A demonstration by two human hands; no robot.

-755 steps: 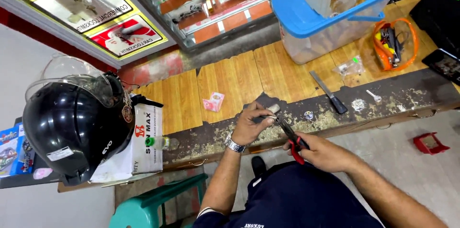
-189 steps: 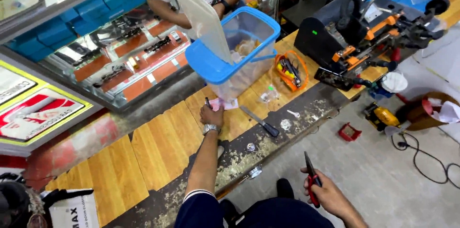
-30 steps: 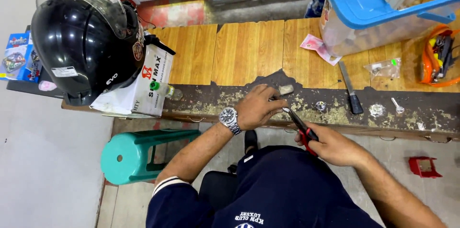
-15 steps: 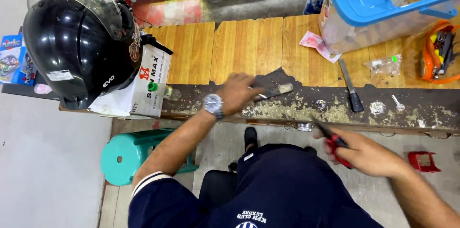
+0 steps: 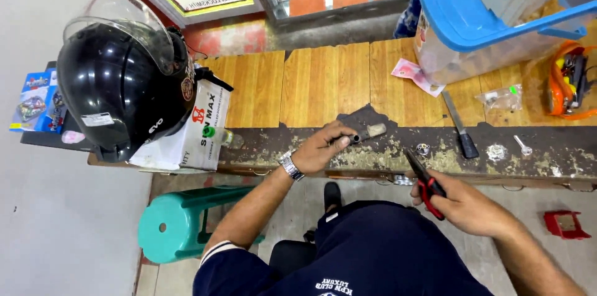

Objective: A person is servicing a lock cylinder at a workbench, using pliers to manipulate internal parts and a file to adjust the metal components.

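on the worn front edge of the bench [image 5: 547,162], a small dark piece [image 5: 365,134] with a pale end lies flat, and the left hand [image 5: 323,145] pinches its near end between thumb and fingers, a watch [image 5: 290,165] on that wrist. the right hand [image 5: 463,204] sits lower, just off the bench edge, closed around the red handles of pliers [image 5: 424,181] whose dark tips point up toward the bench, clear of the piece. just right of the tips lies a small round metal part [image 5: 423,148], then a file [image 5: 459,126] with a dark handle, a silvery disc [image 5: 496,152] and a small key [image 5: 522,144]. behind them, on the wooden planks, sit a pink slip [image 5: 410,73], a small clear bag [image 5: 500,98], a clear tub [image 5: 472,35] with a blue rim and an orange case [image 5: 569,81]. to the left, a black helmet [image 5: 121,81] rests on a white box [image 5: 193,128]. a green stool [image 5: 186,221] stands under the bench, and a small red thing [image 5: 564,224] lies on the floor at the right.
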